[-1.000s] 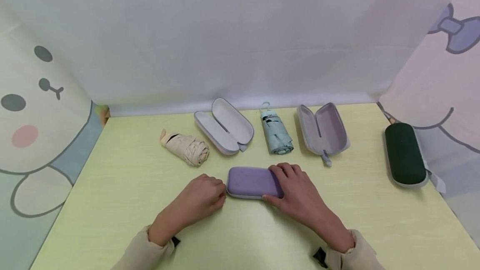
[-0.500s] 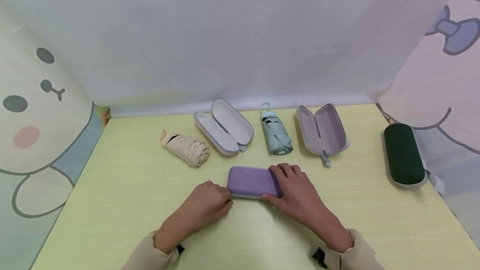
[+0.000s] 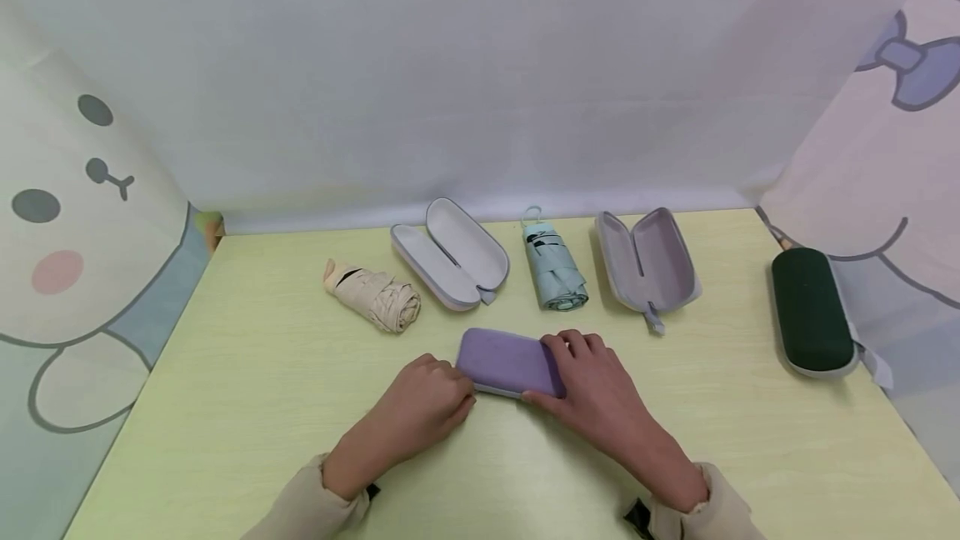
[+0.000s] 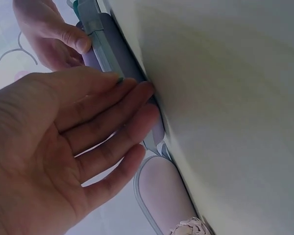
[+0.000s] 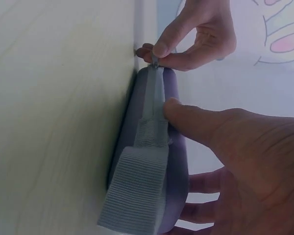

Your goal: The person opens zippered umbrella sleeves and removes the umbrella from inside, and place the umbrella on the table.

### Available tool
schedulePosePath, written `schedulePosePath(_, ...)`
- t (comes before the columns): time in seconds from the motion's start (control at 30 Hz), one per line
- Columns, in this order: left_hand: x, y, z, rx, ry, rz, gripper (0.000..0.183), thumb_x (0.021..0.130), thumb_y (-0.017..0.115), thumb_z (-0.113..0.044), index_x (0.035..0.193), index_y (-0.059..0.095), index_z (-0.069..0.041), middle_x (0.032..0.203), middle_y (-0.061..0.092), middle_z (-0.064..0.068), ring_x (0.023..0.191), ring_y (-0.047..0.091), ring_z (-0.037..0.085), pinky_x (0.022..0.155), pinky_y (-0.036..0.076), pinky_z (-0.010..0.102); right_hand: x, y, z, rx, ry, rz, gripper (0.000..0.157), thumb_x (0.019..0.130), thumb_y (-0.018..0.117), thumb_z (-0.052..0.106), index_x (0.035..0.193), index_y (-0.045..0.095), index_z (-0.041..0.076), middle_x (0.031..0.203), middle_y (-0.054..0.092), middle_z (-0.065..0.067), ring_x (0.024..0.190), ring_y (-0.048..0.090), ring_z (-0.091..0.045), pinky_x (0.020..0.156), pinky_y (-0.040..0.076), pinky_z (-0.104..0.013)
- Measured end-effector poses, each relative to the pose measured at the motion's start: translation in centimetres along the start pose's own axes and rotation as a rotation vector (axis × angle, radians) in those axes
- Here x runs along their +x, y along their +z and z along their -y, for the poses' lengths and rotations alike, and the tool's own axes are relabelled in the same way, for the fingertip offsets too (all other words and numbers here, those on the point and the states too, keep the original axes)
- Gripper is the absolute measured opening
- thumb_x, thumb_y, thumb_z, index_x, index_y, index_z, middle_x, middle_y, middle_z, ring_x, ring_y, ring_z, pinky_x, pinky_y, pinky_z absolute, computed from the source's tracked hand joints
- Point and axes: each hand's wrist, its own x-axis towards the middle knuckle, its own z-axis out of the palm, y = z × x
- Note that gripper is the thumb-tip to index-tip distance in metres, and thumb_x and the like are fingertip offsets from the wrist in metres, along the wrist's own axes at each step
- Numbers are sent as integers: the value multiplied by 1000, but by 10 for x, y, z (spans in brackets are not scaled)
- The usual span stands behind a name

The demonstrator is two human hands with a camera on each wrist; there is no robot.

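A purple zip case (image 3: 506, 361) lies closed on the table, its left end angled slightly away from me. My right hand (image 3: 596, 377) grips its right end, thumb on the near side and fingers over the far side. At the case's near left corner, my left hand (image 3: 429, 397) pinches the small zipper pull (image 5: 155, 59) between thumb and forefinger. In the right wrist view a grey ribbed strap (image 5: 137, 186) hangs from the case's end, and the zipper track (image 5: 157, 98) runs from it towards my left hand.
Behind the case stand an opened white case (image 3: 468, 252), a folded blue umbrella (image 3: 555, 269) and an opened mauve case (image 3: 663, 261). A folded beige umbrella (image 3: 375, 298) lies to the left. A dark green case (image 3: 812, 311) sits near the table's right edge.
My left hand has moved right, from beside the purple case's left end to its near left corner. The case's left end has turned slightly away; my right hand has stayed on the right end.
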Motion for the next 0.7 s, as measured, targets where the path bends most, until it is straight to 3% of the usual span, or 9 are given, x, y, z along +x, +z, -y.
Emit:
schedulePosePath(0.3, 11, 1, 11, 55, -24, -14, 19, 84, 72, -20, 68, 64, -19, 63, 61, -10, 56, 54, 8, 58, 41, 27, -3, -14, -5, 76, -15, 80, 48, 92, 68, 38, 132, 59, 13, 122, 62, -6, 111, 58, -27, 89, 51, -43)
schedulePosePath(0.53, 25, 2, 19, 58, -44, -10, 16, 86, 71, -19, 72, 64, -18, 68, 65, -9, 60, 60, 10, 58, 41, 28, -2, -13, -6, 100, 28, 142, 58, 91, 66, 47, 143, 51, 24, 126, 61, -3, 113, 58, -25, 74, 53, -41)
schedulePosePath(0.7, 34, 3, 22, 81, -40, 3, 14, 88, 70, -20, 76, 64, -17, 70, 64, -7, 61, 61, 12, 57, 41, 29, -3, -12, -3, 129, 50, 171, 66, 90, 65, 51, 149, 41, 34, 123, 60, -2, 101, 58, -20, 59, 45, -31)
